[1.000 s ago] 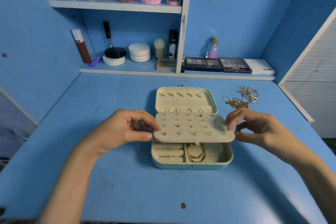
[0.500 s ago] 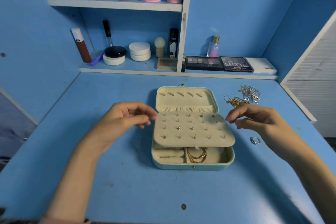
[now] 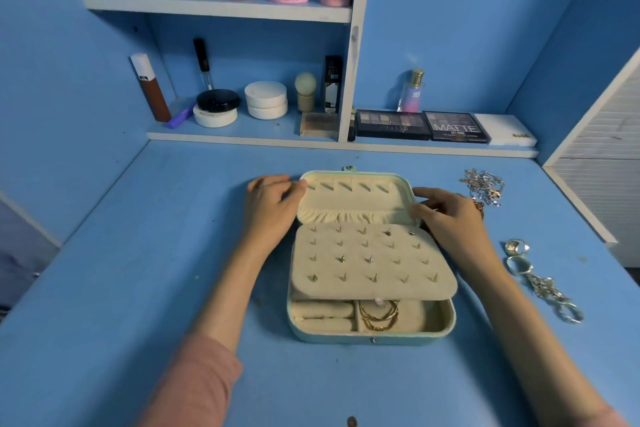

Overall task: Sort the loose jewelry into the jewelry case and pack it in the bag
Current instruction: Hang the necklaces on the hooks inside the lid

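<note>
A mint-green rectangular jewelry case with cream velvet lining (image 3: 370, 340) lies open in the middle of the blue painted table (image 3: 138, 253), its lid (image 3: 353, 196) folded flat away from the person. A cream padded earring panel (image 3: 370, 263) studded with small earrings covers most of the base; in front of it show cream ring rolls (image 3: 322, 315) and gold chains (image 3: 379, 314) in the compartment beside them.

The left hand (image 3: 270, 204) sits at the lid's left edge, fingers loosely bent, thumb tip (image 3: 298, 188) touching the rim. The right hand (image 3: 446, 218) pinches the lid's right rim between thumb (image 3: 415, 211) and bent fingers, hiding most of a gold piece (image 3: 479, 208) behind it.

A tangle of silver chains (image 3: 485, 184) lies just beyond that hand, and a string of silver rings and chain (image 3: 540, 281) runs beside the right forearm. 2 dark eyeshadow palettes (image 3: 391, 123) and a pink perfume bottle (image 3: 412, 92) stand on the low shelf behind
</note>
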A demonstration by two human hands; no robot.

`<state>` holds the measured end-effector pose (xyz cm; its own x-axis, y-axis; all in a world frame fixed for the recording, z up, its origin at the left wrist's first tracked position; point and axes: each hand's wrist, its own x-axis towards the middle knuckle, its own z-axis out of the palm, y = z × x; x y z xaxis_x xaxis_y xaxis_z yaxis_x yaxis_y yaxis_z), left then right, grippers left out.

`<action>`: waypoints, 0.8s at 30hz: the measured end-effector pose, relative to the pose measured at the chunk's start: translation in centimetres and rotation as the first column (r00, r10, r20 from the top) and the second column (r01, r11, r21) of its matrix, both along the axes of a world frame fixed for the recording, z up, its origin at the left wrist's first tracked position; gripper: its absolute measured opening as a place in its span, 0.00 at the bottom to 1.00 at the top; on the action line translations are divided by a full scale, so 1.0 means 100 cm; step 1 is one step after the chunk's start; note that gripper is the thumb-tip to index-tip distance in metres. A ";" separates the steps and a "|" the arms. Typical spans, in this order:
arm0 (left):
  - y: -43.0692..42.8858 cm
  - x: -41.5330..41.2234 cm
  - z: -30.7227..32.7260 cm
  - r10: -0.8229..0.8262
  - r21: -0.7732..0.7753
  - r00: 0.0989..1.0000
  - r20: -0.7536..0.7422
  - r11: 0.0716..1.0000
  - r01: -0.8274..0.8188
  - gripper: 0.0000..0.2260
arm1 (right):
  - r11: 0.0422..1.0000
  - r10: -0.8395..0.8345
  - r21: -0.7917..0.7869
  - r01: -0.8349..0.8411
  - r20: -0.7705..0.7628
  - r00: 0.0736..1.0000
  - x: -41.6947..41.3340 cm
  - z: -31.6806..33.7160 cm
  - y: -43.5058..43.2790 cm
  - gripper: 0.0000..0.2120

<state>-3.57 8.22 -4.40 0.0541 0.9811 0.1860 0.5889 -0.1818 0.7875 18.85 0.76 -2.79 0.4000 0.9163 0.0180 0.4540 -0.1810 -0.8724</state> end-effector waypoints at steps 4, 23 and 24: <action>0.006 -0.003 -0.008 0.005 0.006 1.000 0.006 1.000 -0.005 0.14 | 0.998 -0.032 0.046 0.033 -0.025 0.999 0.000 -0.005 -0.001 0.14; -0.008 0.006 0.015 0.023 -0.253 0.466 0.884 0.863 0.438 0.11 | 0.976 0.033 0.206 0.064 -0.436 0.899 -0.004 0.005 -0.005 0.15; -0.009 0.006 0.015 0.030 -0.261 0.453 0.891 0.850 0.458 0.11 | 0.978 0.033 0.196 0.063 -0.450 0.893 -0.004 0.005 -0.005 0.15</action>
<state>-2.95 7.36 -2.89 0.3319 0.9330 -0.1391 -0.4184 0.2777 0.8648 18.45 0.26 -2.33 0.4228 0.9061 0.0158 0.0042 0.0155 -0.9999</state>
